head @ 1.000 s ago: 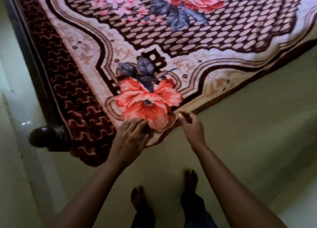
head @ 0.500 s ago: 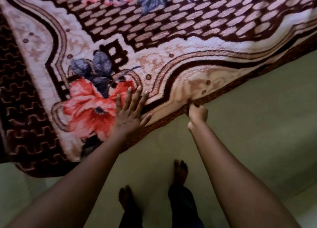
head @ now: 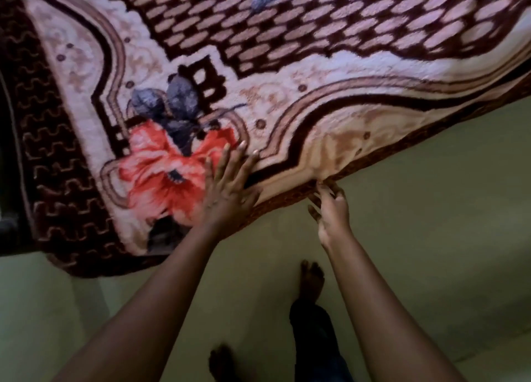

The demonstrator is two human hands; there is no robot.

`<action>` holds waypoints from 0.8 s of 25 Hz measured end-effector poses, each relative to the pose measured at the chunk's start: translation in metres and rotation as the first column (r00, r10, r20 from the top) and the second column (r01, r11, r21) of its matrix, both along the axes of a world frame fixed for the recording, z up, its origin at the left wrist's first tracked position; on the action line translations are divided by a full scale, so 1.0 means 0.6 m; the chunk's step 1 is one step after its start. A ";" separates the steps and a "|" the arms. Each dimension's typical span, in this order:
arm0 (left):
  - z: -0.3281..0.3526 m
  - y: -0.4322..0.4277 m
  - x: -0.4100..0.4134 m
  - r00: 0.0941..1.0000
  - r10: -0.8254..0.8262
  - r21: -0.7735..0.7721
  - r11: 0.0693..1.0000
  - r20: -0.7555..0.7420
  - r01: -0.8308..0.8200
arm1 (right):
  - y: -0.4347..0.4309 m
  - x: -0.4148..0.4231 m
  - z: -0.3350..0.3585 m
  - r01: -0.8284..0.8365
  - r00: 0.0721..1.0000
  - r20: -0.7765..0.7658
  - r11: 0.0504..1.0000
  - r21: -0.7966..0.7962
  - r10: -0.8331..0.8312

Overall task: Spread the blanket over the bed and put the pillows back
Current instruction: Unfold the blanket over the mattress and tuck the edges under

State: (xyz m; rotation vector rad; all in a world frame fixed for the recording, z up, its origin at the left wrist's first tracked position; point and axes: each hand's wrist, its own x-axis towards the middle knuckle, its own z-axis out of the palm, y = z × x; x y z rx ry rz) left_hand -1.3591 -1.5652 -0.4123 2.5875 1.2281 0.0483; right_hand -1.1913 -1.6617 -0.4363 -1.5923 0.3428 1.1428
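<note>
A plush blanket (head: 316, 51) with a brown lattice pattern, cream border and a red flower at its corner lies spread over the bed, filling the upper part of the view. Its brown hem hangs over the bed's near edge. My left hand (head: 227, 186) presses flat on the blanket beside the red flower, fingers straight and spread. My right hand (head: 330, 209) is just below the hem, palm turned up, with loosely spread fingertips touching the hem's underside. No pillow is in view.
Pale green floor (head: 416, 238) stretches below and to the right of the bed. My bare feet (head: 311, 281) stand on it close to the bed's edge. A dark piece of the bed frame (head: 8, 209) shows at the far left.
My right hand has let go of the hem it pinched and its fingers have spread. My left hand stays flat on the blanket. The view has shifted slightly.
</note>
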 end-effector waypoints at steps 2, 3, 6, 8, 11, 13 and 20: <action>0.028 -0.046 -0.018 0.965 0.143 -0.156 0.982 0.219 -0.111 | -0.018 -0.044 -0.004 -0.065 0.998 0.004 0.998 -0.015 0.065; 0.036 -0.077 -0.041 0.935 0.205 -0.188 0.970 0.290 -0.155 | -0.025 -0.074 -0.006 -0.105 0.994 -0.005 0.994 -0.019 0.105; 0.041 -0.170 -0.151 0.868 0.348 -0.239 0.931 0.354 -0.275 | -0.050 -0.184 -0.004 -0.238 0.971 -0.031 0.971 -0.032 0.237; 0.043 -0.219 -0.232 0.843 0.428 -0.289 0.894 0.326 -0.342 | -0.068 -0.257 0.000 -0.336 0.942 -0.019 0.941 -0.042 0.335; 0.053 -0.260 -0.353 0.804 0.520 -0.334 0.842 0.290 -0.424 | -0.094 -0.358 0.018 -0.457 0.888 0.044 0.889 -0.032 0.458; 0.065 -0.273 -0.433 0.785 0.556 -0.381 0.812 0.273 -0.442 | -0.111 -0.420 0.036 -0.465 0.880 0.090 0.884 -0.039 0.467; 0.052 -0.240 -0.563 0.495 0.832 -0.628 0.528 0.250 -0.571 | -0.113 -0.563 0.062 -0.579 0.694 0.473 0.811 -0.083 0.543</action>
